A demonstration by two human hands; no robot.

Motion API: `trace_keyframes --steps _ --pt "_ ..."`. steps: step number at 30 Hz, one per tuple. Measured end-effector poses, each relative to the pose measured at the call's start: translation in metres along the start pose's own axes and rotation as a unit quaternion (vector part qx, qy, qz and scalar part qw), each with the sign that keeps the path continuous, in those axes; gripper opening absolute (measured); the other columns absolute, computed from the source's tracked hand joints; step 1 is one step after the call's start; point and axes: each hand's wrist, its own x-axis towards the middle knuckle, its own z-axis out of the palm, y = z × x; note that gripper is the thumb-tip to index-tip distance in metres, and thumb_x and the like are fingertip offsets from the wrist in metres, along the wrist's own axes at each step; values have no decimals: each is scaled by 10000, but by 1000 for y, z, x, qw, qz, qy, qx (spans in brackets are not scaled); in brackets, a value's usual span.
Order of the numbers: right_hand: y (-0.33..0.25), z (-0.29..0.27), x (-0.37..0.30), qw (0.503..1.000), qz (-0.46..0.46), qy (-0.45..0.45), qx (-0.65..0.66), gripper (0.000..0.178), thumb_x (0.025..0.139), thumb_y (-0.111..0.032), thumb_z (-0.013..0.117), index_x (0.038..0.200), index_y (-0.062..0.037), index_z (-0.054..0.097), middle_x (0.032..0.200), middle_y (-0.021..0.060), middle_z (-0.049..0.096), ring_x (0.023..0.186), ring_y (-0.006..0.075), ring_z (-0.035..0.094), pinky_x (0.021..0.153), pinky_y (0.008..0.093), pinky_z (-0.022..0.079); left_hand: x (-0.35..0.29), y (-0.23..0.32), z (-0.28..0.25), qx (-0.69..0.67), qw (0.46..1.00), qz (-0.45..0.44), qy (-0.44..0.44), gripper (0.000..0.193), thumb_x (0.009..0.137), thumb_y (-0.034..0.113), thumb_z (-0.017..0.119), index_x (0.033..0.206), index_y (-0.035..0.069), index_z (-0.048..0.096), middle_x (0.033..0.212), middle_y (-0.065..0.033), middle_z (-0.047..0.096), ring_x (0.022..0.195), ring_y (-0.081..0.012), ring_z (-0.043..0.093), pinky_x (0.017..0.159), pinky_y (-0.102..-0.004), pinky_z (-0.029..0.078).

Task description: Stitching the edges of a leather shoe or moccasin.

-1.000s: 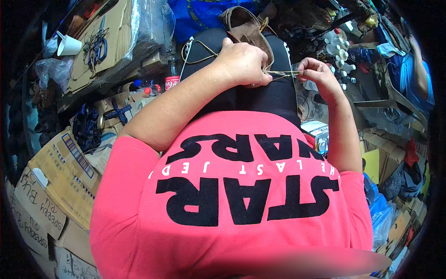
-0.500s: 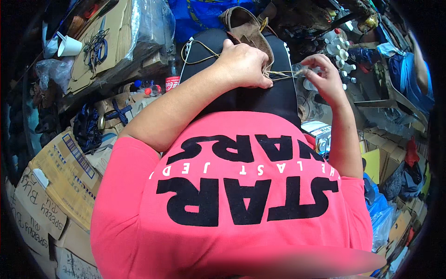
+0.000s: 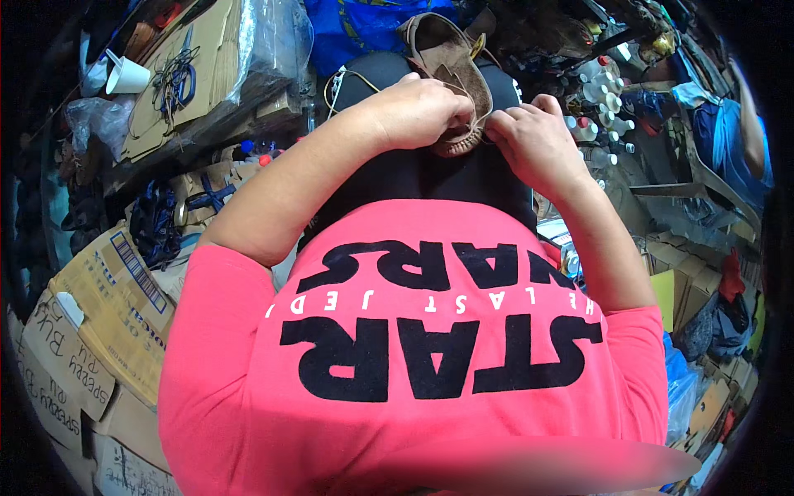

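Note:
A brown suede moccasin (image 3: 465, 76) rests on my black-clad lap, its heel pointing away from me and its stitched toe towards me. My left hand (image 3: 423, 114) is closed at the left side of the toe, fingertips at the shoe's opening. Close against the right side of the toe, my right hand (image 3: 536, 142) is pinched on a thin pale thread (image 3: 481, 124) that runs to the stitched edge. The fingertips hide part of the thread. I cannot make out a needle. A tan cord (image 3: 362, 76) loops beside my left wrist.
To the left, scissors (image 3: 188, 83) with dark cords lie on stacked cardboard (image 3: 217, 50), near a white cup (image 3: 128, 76). Several small bottles (image 3: 602, 87) stand at the right. A blue plastic bag (image 3: 351, 25) lies beyond my lap. Cardboard pieces (image 3: 124, 298) crowd the lower left.
My right hand has moved left to the shoe, and the thread stretched between my hands has shortened from view. My left hand has shifted slightly, leaving the stitched toe in sight.

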Motion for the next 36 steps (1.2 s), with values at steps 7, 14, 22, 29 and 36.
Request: trace_keyframes --steps 7,14,22,29,36 --pt "21 9 -3 998 -44 -30 46 78 802 -80 548 863 -128 557 752 47 631 819 254 614 856 400 377 -20 -8 -2 113 991 45 62 48 814 119 563 837 161 566 778 -31 612 849 -219 610 788 -384 385" --pt "91 25 -86 821 388 -15 419 38 838 -89 634 826 -62 610 731 -4 625 745 143 609 766 304 430 -89 -51 -39 -42 985 -77 147 59 846 128 637 891 92 643 810 -32 619 781 -152 579 754 -298 436" --pt "31 -24 -1 412 97 207 882 246 979 -248 494 873 -48 590 908 58 585 888 184 560 910 391 459 -25 22 -23 -635 739 161 157 246 921 268 596 887 25 621 889 -99 636 896 -231 642 832 -353 501" --pt "61 -8 -52 865 181 -126 450 116 833 -104 637 913 -23 664 844 55 615 790 177 599 750 286 472 -96 -18 -47 -10 989 -19 148 109 791 107 700 867 40 658 794 -87 599 707 -211 590 640 -314 463" --pt "255 44 -291 886 453 -89 38 221 748 -173 685 945 -77 715 943 127 686 894 267 654 802 342 492 -296 -119 -173 322 761 -448 341 196 817 194 673 973 79 698 930 -112 649 869 -254 624 774 -341 485"
